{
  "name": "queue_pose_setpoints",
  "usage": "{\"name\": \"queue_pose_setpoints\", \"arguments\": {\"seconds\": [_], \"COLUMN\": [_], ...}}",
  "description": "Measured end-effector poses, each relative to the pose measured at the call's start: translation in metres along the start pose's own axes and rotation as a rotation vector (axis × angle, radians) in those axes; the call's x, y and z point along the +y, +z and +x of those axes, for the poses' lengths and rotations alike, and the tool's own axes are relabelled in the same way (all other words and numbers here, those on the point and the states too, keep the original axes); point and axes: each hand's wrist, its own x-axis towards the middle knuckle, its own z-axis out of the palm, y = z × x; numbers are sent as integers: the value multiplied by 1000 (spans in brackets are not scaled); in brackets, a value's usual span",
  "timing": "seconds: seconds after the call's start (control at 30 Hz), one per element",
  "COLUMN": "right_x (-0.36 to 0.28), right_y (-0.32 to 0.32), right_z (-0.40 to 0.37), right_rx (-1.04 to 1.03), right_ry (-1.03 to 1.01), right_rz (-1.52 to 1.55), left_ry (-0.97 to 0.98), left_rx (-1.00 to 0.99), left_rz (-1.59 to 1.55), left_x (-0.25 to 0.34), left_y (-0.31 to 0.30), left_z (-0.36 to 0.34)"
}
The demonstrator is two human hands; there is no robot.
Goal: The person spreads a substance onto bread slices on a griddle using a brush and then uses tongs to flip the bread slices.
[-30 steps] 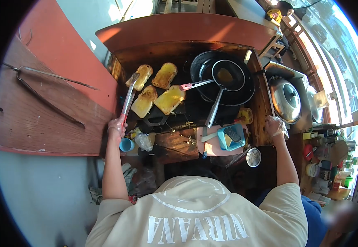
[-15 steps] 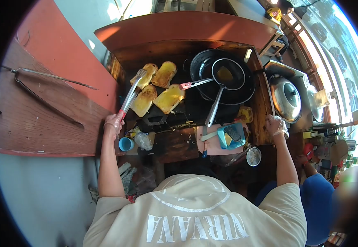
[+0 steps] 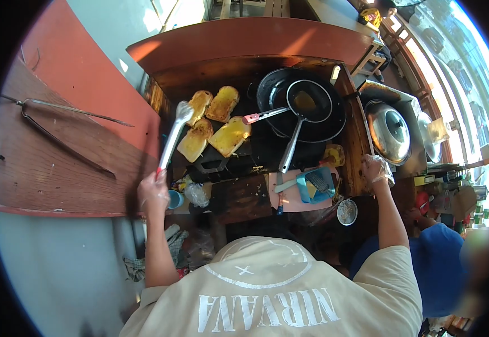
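My left hand (image 3: 154,192), in a clear plastic glove, is closed around the red-handled metal tongs (image 3: 171,139). Their tips are up beside the toasts, to the left of the upper left bread slice (image 3: 199,104), with nothing between them. Three more browned, yellow-topped slices lie close by: an upper right bread slice (image 3: 222,104), a lower left bread slice (image 3: 195,140) and a lower right bread slice (image 3: 230,136). On the far side, my right hand (image 3: 375,168), also gloved, is curled over the edge of the wooden side board (image 3: 359,135).
A black wok (image 3: 271,90) holds a long-handled strainer or small pan (image 3: 309,101). Nearer stand a pink cutting board (image 3: 284,203), a blue tray (image 3: 310,194) and a blue cup (image 3: 175,199). A lidded pot (image 3: 388,132) and a person in blue (image 3: 437,264) are at right.
My left hand has drawn back and lifted the tongs off the upper left bread slice, swinging their tips left. My right hand stays at the board edge.
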Motion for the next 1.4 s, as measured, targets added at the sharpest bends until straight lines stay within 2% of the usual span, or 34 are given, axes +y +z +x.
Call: {"name": "queue_pose_setpoints", "arguments": {"seconds": [0.03,0.13,0.27,0.33,0.4,0.5,0.53,0.63,0.73,0.8,0.87,0.97,1.03,1.07,1.13,1.4], "right_x": [3,-7,-6,-11,-12,-15,-19,-19,-15,-17,-20,-21,-22,-24,-27,-26], "right_y": [3,-6,-12,-14,-11,-18,-21,-21,-16,-20,-25,-26,-29,-31,-35,-36], "right_z": [1,1,1,0,-2,1,0,-2,1,3,3,2,2,2,1,-2], "right_rx": [-32,-93,-131,-97,-99,-96,-99,-69,-59,-100,-152,-178,-191,-213,-216,-208], "right_ry": [-8,19,1,0,16,40,46,-5,-3,22,50,104,142,152,170,148], "right_rz": [-15,-25,-97,-57,-66,-78,-78,-146,-140,-130,-145,-119,-102,-88,-88,-81], "left_ry": [23,-49,3,-240,-282,-364,-357,-210,-55,-173,-332,-368,-510,-498,-565,-591], "left_rx": [-115,-209,-196,-288,-284,-363,-369,-267,-274,-399,-392,-479,-503,-511,-581,-584], "left_rz": [-86,-277,-181,-182,-248,-636,-636,-321,-252,-476,-552,-610,-1027,-1024,-1275,-1318], "left_x": [-9,1,0,20,29,37,41,42,2,-9,16,14,22,24,23,26], "left_y": [18,66,77,44,42,79,92,122,122,104,64,42,34,34,38,40], "left_z": [14,40,48,44,48,76,83,92,85,72,51,42,25,17,4,-26]}}
